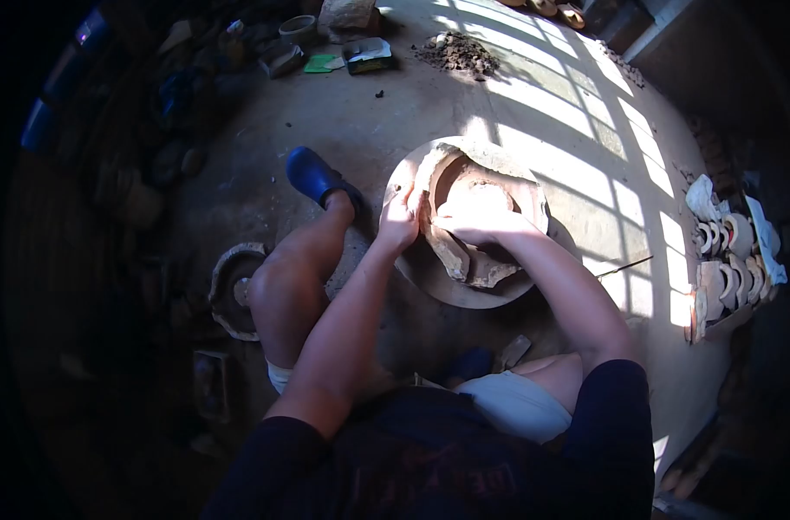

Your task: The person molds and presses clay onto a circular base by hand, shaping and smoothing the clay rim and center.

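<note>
A clay ring-shaped wall [449, 250], thick and rough-edged, stands on a round pale disc [429, 290] between my legs. Its top edge is uneven, with a ragged break at the near side. Against the wall's outer left side lies my left hand [400, 217], fingers stretched along the clay. My right hand [477, 224] reaches into the hollow from the right, its fingers extended to the inner face of the same wall; the fingertips are partly hidden. Behind the right hand, a sunlit lump of clay [481, 198] sits inside the ring.
Left of my knee stands a round clay-rimmed basin [224, 299]. Curved clay pieces [733, 282] are stacked at the right beside a white cloth [702, 199]. A pile of dark lumps [458, 56] lies ahead. A thin stick [624, 267] rests on the floor right of the disc.
</note>
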Action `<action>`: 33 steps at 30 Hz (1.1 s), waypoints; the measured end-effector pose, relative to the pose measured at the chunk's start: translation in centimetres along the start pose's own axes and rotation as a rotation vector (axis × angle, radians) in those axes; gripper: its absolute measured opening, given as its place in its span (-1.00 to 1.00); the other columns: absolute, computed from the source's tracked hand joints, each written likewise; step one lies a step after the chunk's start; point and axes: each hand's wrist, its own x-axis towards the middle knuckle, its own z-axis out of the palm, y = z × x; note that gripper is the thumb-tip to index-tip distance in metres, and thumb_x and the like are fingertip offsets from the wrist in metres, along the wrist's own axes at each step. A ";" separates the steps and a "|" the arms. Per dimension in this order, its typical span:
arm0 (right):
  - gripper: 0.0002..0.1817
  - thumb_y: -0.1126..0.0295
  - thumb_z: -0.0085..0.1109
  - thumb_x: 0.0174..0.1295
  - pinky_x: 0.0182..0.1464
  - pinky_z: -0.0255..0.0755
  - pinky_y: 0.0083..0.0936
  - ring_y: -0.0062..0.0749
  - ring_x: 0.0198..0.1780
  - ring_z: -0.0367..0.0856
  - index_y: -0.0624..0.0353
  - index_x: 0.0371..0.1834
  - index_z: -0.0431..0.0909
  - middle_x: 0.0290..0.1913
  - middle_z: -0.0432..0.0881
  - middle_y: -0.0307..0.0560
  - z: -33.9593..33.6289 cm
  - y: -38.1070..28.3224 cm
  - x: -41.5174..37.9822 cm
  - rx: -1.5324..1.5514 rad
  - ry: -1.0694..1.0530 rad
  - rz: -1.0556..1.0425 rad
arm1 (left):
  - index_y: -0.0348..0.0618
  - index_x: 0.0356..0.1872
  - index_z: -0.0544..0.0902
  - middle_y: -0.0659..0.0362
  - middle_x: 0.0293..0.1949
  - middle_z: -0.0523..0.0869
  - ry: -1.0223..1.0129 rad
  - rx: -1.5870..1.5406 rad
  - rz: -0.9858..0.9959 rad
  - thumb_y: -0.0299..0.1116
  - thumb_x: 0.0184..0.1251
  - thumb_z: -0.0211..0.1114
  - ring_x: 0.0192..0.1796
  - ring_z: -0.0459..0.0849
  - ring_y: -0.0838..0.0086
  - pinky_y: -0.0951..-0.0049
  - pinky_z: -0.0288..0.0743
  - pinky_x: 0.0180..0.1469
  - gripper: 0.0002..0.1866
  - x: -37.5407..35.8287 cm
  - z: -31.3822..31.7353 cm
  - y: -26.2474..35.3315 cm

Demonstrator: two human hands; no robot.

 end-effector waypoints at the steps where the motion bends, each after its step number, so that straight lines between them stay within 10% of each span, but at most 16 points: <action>1: -0.58 -0.01 -0.01 0.45 0.07 0.56 -0.03 0.00 -0.02 0.73 -0.02 0.01 0.75 -0.01 0.75 0.08 0.3 0.2 -0.1 -0.007 -0.014 0.000 | -0.36 0.41 0.50 -0.04 0.07 0.78 0.015 0.099 0.069 -0.15 0.66 0.16 0.11 0.73 0.36 0.43 0.54 0.21 -0.48 0.5 -0.1 -0.7; 4: -0.59 0.05 -0.02 0.45 0.09 0.54 -0.02 0.00 -0.01 0.73 0.01 0.05 0.75 0.00 0.75 0.09 1.5 0.8 -0.2 0.003 -0.011 -0.035 | -0.33 0.42 0.51 -0.09 0.23 0.73 0.030 0.329 0.301 -0.10 0.67 0.12 0.28 0.67 0.27 0.35 0.46 0.35 -0.46 2.6 -0.9 -1.5; 10: -0.56 0.08 -0.02 0.52 0.17 0.52 -0.12 -0.03 0.02 0.73 0.14 0.08 0.75 -0.03 0.77 0.11 4.3 2.4 -1.1 -0.105 -0.103 -0.196 | -0.16 0.44 0.53 -0.12 0.37 0.62 -0.025 0.273 0.115 0.07 0.64 0.07 0.46 0.54 0.03 0.21 0.36 0.47 -0.40 4.2 -1.1 -1.6; 18: -0.53 0.04 0.09 0.45 -0.01 0.66 -0.24 -0.13 -0.18 0.81 0.25 0.00 0.76 -0.21 0.83 0.09 0.0 0.8 -6.5 0.458 -0.091 0.347 | -0.04 0.43 0.57 -0.04 0.36 0.65 -0.108 0.240 -0.076 0.13 0.61 0.10 0.44 0.57 0.10 0.23 0.36 0.47 -0.40 3.7 -1.5 0.9; 22: -0.61 0.20 0.14 0.34 -0.20 0.68 -0.38 -0.35 -0.35 0.81 0.30 -0.03 0.75 -0.37 0.80 0.12 6.2 2.6 -6.9 0.855 0.282 0.178 | -0.22 0.39 0.57 -0.12 0.24 0.72 0.001 0.302 0.033 0.05 0.62 0.13 0.31 0.66 0.17 0.28 0.43 0.39 -0.41 3.6 -0.8 -0.1; 26: -0.65 0.26 0.14 0.32 -0.29 0.67 -0.39 -0.35 -0.47 0.77 0.27 -0.04 0.77 -0.47 0.77 0.05 6.9 1.5 -6.4 0.812 0.203 0.309 | -0.20 0.39 0.57 -0.13 0.36 0.62 -0.036 0.270 0.112 0.04 0.63 0.07 0.44 0.53 0.02 0.18 0.34 0.47 -0.42 3.4 -0.9 -0.8; 33: -0.67 0.30 0.08 0.22 0.00 0.63 -0.06 0.16 -0.16 0.78 0.28 -0.15 0.74 -0.23 0.76 0.32 7.9 -0.9 -7.6 0.532 0.129 0.142 | -0.34 0.40 0.51 -0.22 0.29 0.66 0.002 0.297 0.216 0.00 0.65 0.09 0.40 0.60 0.02 0.23 0.41 0.43 -0.40 2.2 -0.8 -0.3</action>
